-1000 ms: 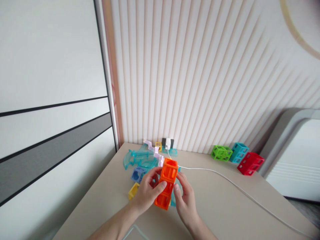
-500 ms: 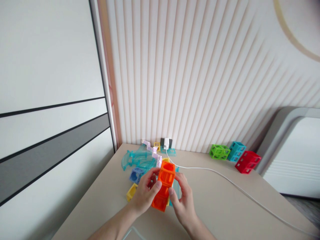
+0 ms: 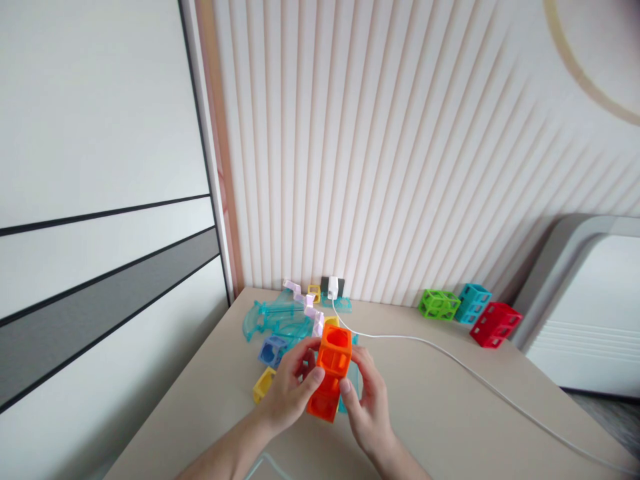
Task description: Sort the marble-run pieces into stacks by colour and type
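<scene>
Between my hands is a stack of orange open-sided cube blocks [image 3: 335, 360], tilted so its top opening faces me. My left hand [image 3: 295, 381] grips its left side, thumb on the front. On the other side, my right hand [image 3: 367, 395] closes on it with the thumb near the joint between the cubes. Behind the stack lie translucent teal pieces [image 3: 283, 319] and a chain of pale lilac pieces [image 3: 309, 307]. A blue cube block [image 3: 272, 351] and a yellow cube block [image 3: 263, 385] rest just left of my left hand.
Along the wall at right stand green [image 3: 439, 304], teal [image 3: 473, 303] and red [image 3: 495, 325] block pairs. A white charger [image 3: 333, 287] is plugged in at the wall, its cable [image 3: 425, 340] crossing the table to the right. A grey-white panel [image 3: 590, 300] stands at far right.
The orange stack has tipped slightly, so its top opening shows more, and it has shifted a little right. Both hands keep their hold; the other things have not moved.
</scene>
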Tool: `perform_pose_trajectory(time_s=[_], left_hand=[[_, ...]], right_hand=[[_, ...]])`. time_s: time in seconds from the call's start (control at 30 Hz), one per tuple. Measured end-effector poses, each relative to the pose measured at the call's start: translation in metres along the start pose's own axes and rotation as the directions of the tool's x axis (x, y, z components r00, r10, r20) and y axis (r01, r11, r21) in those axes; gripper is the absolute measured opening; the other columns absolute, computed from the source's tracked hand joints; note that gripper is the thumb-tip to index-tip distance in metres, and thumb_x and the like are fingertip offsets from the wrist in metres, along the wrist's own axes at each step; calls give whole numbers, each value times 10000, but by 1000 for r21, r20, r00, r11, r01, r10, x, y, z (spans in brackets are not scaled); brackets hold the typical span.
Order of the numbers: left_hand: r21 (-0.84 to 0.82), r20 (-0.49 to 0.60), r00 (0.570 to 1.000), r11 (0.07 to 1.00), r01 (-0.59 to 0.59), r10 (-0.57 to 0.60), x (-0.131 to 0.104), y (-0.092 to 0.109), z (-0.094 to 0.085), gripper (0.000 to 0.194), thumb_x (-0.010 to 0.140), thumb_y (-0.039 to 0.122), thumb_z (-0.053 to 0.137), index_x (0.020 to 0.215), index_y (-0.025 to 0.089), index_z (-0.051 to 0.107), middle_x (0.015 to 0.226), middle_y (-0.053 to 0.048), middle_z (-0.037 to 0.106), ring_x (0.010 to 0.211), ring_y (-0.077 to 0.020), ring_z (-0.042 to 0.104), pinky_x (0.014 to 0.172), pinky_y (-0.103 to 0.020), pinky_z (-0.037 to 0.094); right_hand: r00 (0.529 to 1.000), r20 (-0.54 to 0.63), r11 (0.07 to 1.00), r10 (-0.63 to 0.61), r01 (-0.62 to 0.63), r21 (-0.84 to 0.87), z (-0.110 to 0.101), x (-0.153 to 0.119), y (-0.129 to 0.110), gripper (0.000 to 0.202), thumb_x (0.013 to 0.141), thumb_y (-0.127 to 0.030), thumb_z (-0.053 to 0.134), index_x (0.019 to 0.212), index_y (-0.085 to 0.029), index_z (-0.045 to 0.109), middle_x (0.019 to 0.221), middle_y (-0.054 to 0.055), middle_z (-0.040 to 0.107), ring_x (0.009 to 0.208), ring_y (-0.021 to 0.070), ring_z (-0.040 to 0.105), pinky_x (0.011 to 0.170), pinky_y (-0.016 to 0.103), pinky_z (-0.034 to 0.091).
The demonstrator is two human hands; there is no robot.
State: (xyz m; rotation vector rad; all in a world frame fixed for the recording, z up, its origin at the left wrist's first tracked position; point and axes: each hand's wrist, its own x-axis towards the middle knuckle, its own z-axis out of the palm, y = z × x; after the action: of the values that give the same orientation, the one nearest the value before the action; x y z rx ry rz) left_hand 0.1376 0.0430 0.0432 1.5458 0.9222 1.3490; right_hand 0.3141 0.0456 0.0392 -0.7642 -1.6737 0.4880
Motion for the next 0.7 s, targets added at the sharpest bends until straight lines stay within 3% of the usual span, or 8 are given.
perform_pose_trajectory(time_s=[0.17, 0.37, 0.53, 0.6, 0.7], left_hand=[[17, 9, 1000, 999, -29, 29, -3, -2, 0, 504, 903, 543, 624, 1265, 192, 622, 1056, -107, 675, 776, -182, 576, 692, -274, 495], [-55, -3, 1000, 998, -19, 19, 0, 3, 3, 536, 893, 595, 615, 1219, 172, 667, 970, -98, 691, 806, -207, 598, 714, -286, 507], [-231, -123, 975, 961, 155, -187, 2, -1, 6, 595, 872, 723, 531, 932, 172, 749, 889, -77, 724, 808, -217, 622, 785, -326, 526], [-366, -139, 949, 905, 215, -281, 2, -5, 6, 599, 836, 744, 567, 948, 183, 745, 934, -70, 737, 867, -227, 644, 819, -336, 531], [-515, -59, 936, 814, 270, -347, 4, -7, 8, 572, 846, 702, 601, 1053, 187, 738, 1037, -80, 748, 996, -252, 662, 919, -372, 519]], right_hand=[[1000, 2, 1000, 5, -5, 16, 0, 0, -1, 337, 994, -488, 517, 1214, -261, 630, 1153, 95, 689, 1032, 272, 662, 877, 430, 550], [999, -32, 1000, -7, 6, -20, -1, 2, 0, 329, 964, -486, 573, 1195, -268, 658, 1127, 97, 701, 1028, 293, 662, 876, 454, 545], [997, -45, 996, -60, 57, -67, 1, 0, 6, 212, 983, -340, 583, 1160, -299, 693, 1032, 67, 710, 968, 259, 670, 852, 426, 548], [998, -45, 994, -47, 42, -104, 3, -1, 7, 229, 975, -297, 597, 1185, -302, 687, 1049, 71, 700, 972, 255, 667, 844, 417, 551], [999, -44, 990, -32, 25, -137, 5, -2, 6, 226, 963, -277, 615, 1178, -293, 683, 1066, 77, 690, 982, 256, 661, 842, 414, 550]])
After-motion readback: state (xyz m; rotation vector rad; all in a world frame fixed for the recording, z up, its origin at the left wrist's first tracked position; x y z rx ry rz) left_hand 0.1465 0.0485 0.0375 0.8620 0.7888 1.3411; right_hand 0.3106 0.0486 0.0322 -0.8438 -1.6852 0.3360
